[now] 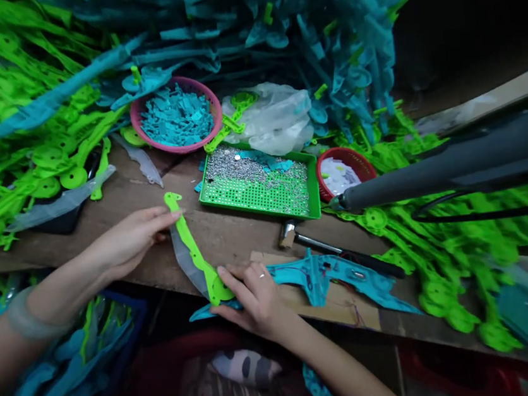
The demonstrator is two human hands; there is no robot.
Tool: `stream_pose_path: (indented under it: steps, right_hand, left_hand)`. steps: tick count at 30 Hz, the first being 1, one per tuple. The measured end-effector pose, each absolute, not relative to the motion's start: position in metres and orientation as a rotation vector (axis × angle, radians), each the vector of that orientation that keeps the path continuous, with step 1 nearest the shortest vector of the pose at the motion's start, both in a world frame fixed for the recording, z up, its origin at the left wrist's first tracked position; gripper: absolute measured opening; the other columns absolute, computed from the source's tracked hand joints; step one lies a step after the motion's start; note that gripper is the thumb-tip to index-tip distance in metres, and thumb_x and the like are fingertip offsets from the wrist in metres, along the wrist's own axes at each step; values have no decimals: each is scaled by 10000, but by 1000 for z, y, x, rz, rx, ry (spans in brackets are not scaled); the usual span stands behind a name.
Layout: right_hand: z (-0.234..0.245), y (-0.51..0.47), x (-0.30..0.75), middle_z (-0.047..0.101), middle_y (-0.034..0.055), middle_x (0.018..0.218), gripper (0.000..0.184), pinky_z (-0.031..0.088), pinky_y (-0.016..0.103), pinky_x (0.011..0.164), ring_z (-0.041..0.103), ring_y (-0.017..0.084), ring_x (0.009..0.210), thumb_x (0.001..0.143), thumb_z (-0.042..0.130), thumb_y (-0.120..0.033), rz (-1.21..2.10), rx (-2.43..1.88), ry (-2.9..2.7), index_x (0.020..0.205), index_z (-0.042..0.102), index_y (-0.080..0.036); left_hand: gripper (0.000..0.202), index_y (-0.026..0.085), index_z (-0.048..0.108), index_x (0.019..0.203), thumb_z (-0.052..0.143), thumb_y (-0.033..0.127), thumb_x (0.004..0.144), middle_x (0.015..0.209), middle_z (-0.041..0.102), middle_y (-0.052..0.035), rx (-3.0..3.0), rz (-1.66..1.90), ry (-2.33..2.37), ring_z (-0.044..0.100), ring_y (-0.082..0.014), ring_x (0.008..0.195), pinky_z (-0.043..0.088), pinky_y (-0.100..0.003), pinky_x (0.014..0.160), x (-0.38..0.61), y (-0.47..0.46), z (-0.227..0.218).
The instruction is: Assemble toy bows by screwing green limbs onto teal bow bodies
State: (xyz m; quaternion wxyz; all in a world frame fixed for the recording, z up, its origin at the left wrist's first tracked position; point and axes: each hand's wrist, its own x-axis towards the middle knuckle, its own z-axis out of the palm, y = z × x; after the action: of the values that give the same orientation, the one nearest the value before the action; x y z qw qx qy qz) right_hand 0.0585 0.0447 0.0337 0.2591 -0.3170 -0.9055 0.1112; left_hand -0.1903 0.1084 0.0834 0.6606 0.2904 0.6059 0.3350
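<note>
A green plastic part (192,249), long and narrow with a round lower end, is held tilted over the table's front edge. My left hand (142,238) pinches it near its upper tip. At its round end my right hand (255,295), with a ring on one finger, grips it between thumb and fingers. A translucent curved blade piece (186,264) lies along the green part's left side; whether it is attached I cannot tell. Just right of my right hand, a blue plastic shell (318,276) rests on a cardboard sheet (368,318), its left end partly hidden by that hand.
Behind lie a green tray (260,205) of small metal pieces, a pink basket (179,149) of blue parts and a red basket (360,165). A hammer (316,241) and a dark grey powered arm or tool (450,161) are at right. Green (8,93) and blue piles (247,9) surround the table.
</note>
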Motion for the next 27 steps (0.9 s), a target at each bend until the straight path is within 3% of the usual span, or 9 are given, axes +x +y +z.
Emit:
stream_pose_path:
  steps: [4,7,14,20,23,27]
  right_hand:
    - [30,41,61,688,149,1014,505,473,362,754,590,242,914,898,603,-458,307,-835,-2431,1214,585,-65]
    - [39,42,64,682,137,1030,480,449,359,750,573,237,925,914,570,-470,416,-850,-2432,1201,588,-85]
    - [86,72,55,660,115,1030,567,412,404,792,530,273,951,869,579,-577,824,-1090,-2528,1201,590,-117]
    - [75,83,34,665,50,875,246,443,362,806,590,221,887,876,655,-412,1171,-1012,-2511,934,664,-173]
    - [70,84,32,662,54,904,216,452,342,797,600,206,886,895,638,-374,1263,-1027,-2457,963,645,-169]
    - [72,91,35,623,37,855,222,443,297,747,583,183,876,913,608,-391,1415,-960,-2415,873,607,-172]
  left_hand:
    - [394,185,671,1000,775,462,741,1004,750,-79,707,798,1383,691,-249,983,565,-361,847,-185,97,85]
    - [393,173,648,1028,732,474,790,1016,756,-103,862,815,1497,707,-271,973,576,-395,865,-187,83,88]
    - [307,219,627,1045,745,377,810,978,775,-35,902,896,1508,732,-230,923,611,-332,818,-190,54,92]
    - [350,218,624,1093,753,363,801,1009,769,-43,901,897,1465,718,-223,976,591,-345,866,-181,52,79]
    - [350,203,676,1034,793,356,742,1009,767,-55,960,733,1455,719,-231,952,593,-325,834,-178,54,77]
    - [205,216,723,907,769,351,760,883,768,-18,1052,676,1548,714,-185,808,581,-258,735,-177,49,79]
